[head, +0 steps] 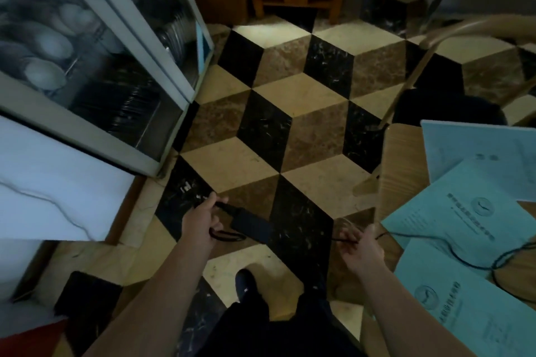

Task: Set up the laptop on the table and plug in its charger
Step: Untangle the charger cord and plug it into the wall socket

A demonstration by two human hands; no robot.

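Head view, two hands (pixel 200 219) (pixel 361 251) gripping one charger (pixel 252 226) (three blue booklets (pixel 464 211))

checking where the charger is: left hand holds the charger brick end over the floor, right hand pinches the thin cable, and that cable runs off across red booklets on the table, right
Nearly. The head view shows the left hand holding the charger brick end over the floor, and the right hand pinching the thin cable. But the booklets that the cable crosses on the table are light blue, not red.
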